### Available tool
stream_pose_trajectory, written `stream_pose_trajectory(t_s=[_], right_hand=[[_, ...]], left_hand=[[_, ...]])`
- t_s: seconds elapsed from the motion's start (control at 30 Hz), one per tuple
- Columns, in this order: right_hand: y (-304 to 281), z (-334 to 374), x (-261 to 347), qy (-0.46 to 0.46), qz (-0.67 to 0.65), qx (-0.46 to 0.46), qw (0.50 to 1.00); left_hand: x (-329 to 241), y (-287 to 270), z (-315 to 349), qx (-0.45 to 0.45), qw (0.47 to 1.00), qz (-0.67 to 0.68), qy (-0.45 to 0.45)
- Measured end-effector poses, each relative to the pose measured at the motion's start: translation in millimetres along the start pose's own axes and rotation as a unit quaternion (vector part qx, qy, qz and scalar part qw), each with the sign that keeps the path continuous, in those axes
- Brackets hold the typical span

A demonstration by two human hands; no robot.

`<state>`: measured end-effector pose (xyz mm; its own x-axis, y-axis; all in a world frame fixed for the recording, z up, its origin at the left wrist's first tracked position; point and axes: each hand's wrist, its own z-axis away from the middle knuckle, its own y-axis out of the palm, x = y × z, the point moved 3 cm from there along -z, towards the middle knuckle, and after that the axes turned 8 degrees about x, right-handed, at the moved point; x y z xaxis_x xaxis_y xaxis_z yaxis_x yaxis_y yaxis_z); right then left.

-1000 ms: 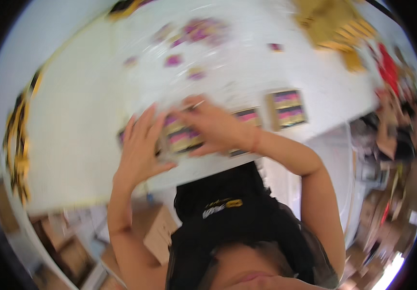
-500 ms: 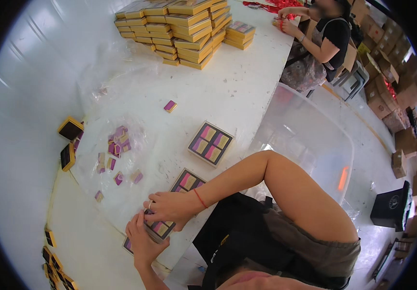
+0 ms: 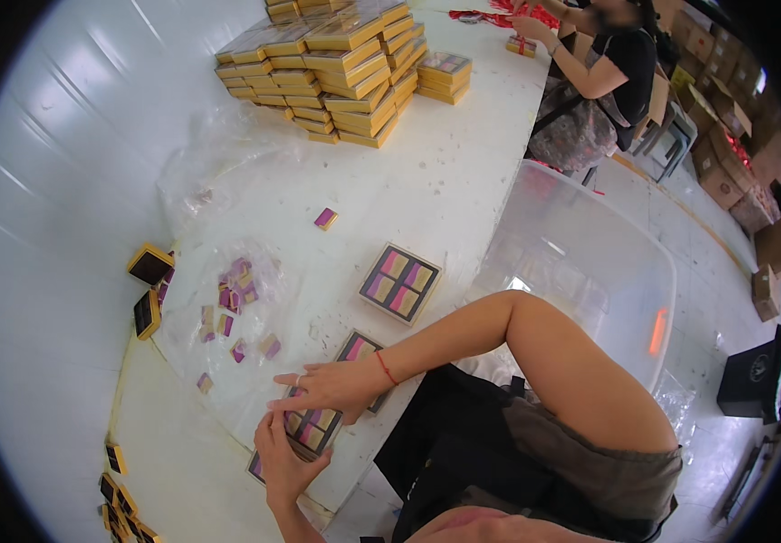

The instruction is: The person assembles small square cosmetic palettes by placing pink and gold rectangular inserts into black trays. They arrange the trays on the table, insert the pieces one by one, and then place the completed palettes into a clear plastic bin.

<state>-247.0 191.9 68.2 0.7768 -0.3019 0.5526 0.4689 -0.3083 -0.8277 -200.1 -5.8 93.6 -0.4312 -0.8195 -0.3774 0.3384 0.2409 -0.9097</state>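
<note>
Near the table's front edge, both my hands are on a shallow gift box (image 3: 310,433) with a dark frame and small pink, purple and gold packets. My left hand (image 3: 285,463) wraps its left side, thumb on the near edge. Across the far part lies my right hand (image 3: 331,387), gripping it between thumb and fingers, one finger lifted. Under my right wrist, a similar box (image 3: 359,347) is partly covered. Another edge (image 3: 255,467) shows beneath or beside my left hand. Farther off, a filled box (image 3: 400,284) lies flat, four-sectioned and apart from my hands.
Loose packets (image 3: 237,288) lie on clear plastic, with a single packet (image 3: 325,219) beyond. Stacked yellow boxes (image 3: 354,80) stand at the back. Dark-and-yellow pieces (image 3: 146,314) line the left. A translucent bin (image 3: 580,244) stands right; a person (image 3: 603,77) works beyond it.
The view has shifted, moving the table's things slightly in the picture. My right fingers have spread and one has lifted; both hands remain at the box. The other person's hands have risen from a red-ribboned box.
</note>
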Motion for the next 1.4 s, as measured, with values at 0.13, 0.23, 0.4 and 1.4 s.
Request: stream_pose_trajectory(t_s=[0.13,0.23,0.4,1.4], right_hand=[[0,-3,1,0.008,0.006,-0.006,1.000],[-7,-3,0,0.023,-0.011,0.027,0.999],[-13,-4,-7,0.035,-0.026,0.062,0.997],[-72,87,5,0.145,0.153,0.101,0.972]], left_hand=[[-5,0,0,-0.002,1.000,-0.012,-0.011],[-12,1,1,-0.010,0.999,-0.044,-0.018],[-19,3,-3,-0.011,0.997,-0.076,-0.021],[-24,14,-42,-0.056,0.998,0.003,-0.018]])
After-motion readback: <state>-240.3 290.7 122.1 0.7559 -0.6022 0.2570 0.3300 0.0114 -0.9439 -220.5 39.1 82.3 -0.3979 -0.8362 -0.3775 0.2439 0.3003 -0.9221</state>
